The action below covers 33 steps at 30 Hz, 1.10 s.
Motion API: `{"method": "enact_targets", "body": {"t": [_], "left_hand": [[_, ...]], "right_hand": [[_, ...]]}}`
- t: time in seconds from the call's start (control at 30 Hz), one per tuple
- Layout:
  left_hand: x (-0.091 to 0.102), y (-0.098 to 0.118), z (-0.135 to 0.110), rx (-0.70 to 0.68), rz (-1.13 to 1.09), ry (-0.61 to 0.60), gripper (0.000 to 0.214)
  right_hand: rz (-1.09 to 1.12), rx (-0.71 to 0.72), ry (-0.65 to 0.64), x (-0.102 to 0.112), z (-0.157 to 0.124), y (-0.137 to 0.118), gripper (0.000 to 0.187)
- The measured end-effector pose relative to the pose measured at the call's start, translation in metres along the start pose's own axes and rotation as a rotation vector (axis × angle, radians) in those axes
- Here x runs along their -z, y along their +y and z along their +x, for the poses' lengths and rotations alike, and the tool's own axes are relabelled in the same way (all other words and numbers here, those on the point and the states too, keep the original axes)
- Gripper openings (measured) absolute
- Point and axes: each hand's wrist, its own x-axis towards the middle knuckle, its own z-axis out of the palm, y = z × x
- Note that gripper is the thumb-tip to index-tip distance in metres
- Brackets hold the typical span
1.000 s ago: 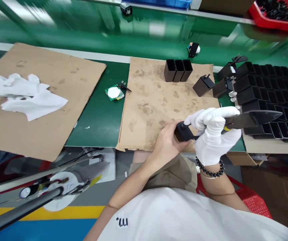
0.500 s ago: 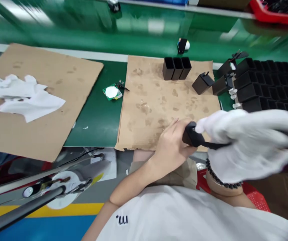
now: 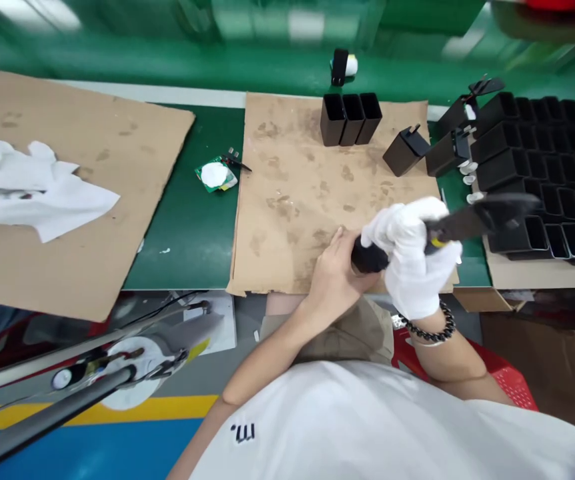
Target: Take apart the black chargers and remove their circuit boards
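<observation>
My bare left hand [image 3: 335,270] is wrapped round a black plastic case [image 3: 367,255] low over the front of a cardboard sheet [image 3: 307,193]. My right hand [image 3: 410,250], in a white glove, grips a long black tool [image 3: 482,217] with a yellow patch near the grip. Its far end points right and is smeared by motion, so its kind is unclear. The gloved fingers are right beside the case; whether they touch it I cannot tell. Three open black cases [image 3: 343,120] stand together at the sheet's back. A black plug adapter [image 3: 406,150] rests tilted to their right.
Rows of open black cases [image 3: 567,200] fill the right side. More plug adapters [image 3: 448,153] stand beside them. On the left lie a green circuit board [image 3: 216,175] and a white cloth [image 3: 52,200] on another cardboard sheet [image 3: 132,153]. A plug piece [image 3: 340,67] sits at the back.
My right hand has moved left and turned, bringing the tool's long end up and out to the right. My left hand still holds the case, slightly further left. The view has shifted a little.
</observation>
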Motion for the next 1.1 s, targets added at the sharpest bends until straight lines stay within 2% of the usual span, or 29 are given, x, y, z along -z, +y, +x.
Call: {"method": "enact_targets", "body": {"t": [0.1,0.2,0.27,0.33,0.4,0.47,0.53,0.63,0.7,0.8,0.87,0.93,1.0,1.1], "left_hand": [[-0.005,-0.012,0.000,0.058,-0.002,-0.033,0.046],[-0.005,-0.016,-0.001,0.060,-0.001,-0.010,0.044],[-0.005,-0.016,-0.002,0.067,-0.002,0.007,0.048],[-0.004,-0.015,-0.004,0.086,-0.031,0.003,0.058],[-0.002,-0.014,-0.005,0.101,-0.060,0.003,0.065],[0.003,-0.015,-0.006,0.081,-0.042,0.023,0.062],[0.011,-0.019,-0.006,0.025,0.021,0.062,0.056],[0.028,-0.030,-0.004,-0.061,0.137,0.157,0.054],[0.039,-0.038,-0.001,-0.087,0.195,0.208,0.054],[0.049,-0.047,0.002,-0.084,0.232,0.213,0.057],[0.050,-0.049,0.002,-0.079,0.231,0.206,0.058],[0.050,-0.048,0.002,-0.059,0.214,0.203,0.059],[0.050,-0.047,0.003,-0.032,0.192,0.200,0.060],[0.052,-0.045,0.005,0.013,0.159,0.187,0.061]], "right_hand": [[0.053,0.066,0.073,-0.007,0.004,-0.001,0.040],[0.036,0.069,0.143,0.005,0.014,-0.020,0.037],[-0.071,0.096,0.268,0.023,0.025,-0.025,0.029],[-0.347,0.067,0.321,0.044,0.038,-0.014,0.021],[-0.769,-0.047,0.220,0.062,0.049,0.009,0.019],[-1.101,-0.069,0.009,0.075,0.057,0.033,0.032],[-1.215,0.018,-0.177,0.083,0.063,0.045,0.048],[-1.137,0.179,-0.282,0.079,0.080,0.035,0.053],[-1.087,0.265,-0.301,0.065,0.107,0.019,0.051],[-1.064,0.320,-0.310,0.023,0.176,0.005,0.053],[-1.049,0.215,-0.377,-0.015,0.229,0.006,0.052],[-1.024,0.173,-0.431,-0.054,0.274,0.013,0.049],[-1.024,0.129,-0.518,-0.089,0.302,0.023,0.048],[-1.087,0.095,-0.652,-0.129,0.312,0.035,0.039]]}}
